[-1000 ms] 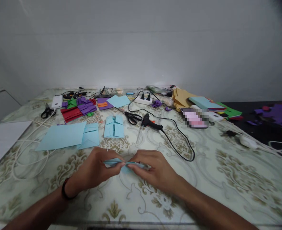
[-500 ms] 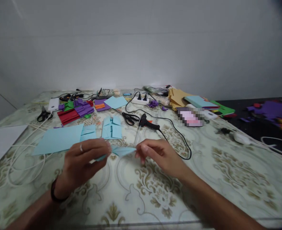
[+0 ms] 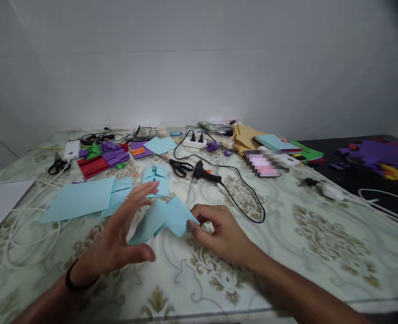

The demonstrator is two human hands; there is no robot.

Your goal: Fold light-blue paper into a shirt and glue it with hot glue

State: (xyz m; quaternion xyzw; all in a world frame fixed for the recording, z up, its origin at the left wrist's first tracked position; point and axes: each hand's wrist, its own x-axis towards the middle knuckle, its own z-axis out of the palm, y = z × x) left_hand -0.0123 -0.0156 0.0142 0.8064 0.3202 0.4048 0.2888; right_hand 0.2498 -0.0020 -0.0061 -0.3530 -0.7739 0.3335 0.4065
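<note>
A folded light blue paper is pinched at its right corner between the thumb and fingers of my right hand. Its left part angles down toward my left hand, whose thumb and fingers are spread wide around that side without gripping it. Just beyond lies another folded light blue piece, partly behind my left fingertips. To the left, a flat light blue sheet overlaps a smaller folded one. The black glue gun rests past my right hand.
Black scissors lie left of the glue gun, whose cable loops rightward. Farther back are a white power strip, purple strips, red strips and a phone. White cables run along both sides.
My left hand has let go of the blue paper and spread its fingers. The paper has opened out and turned its face toward the camera, with my right hand now pinching its corner.
</note>
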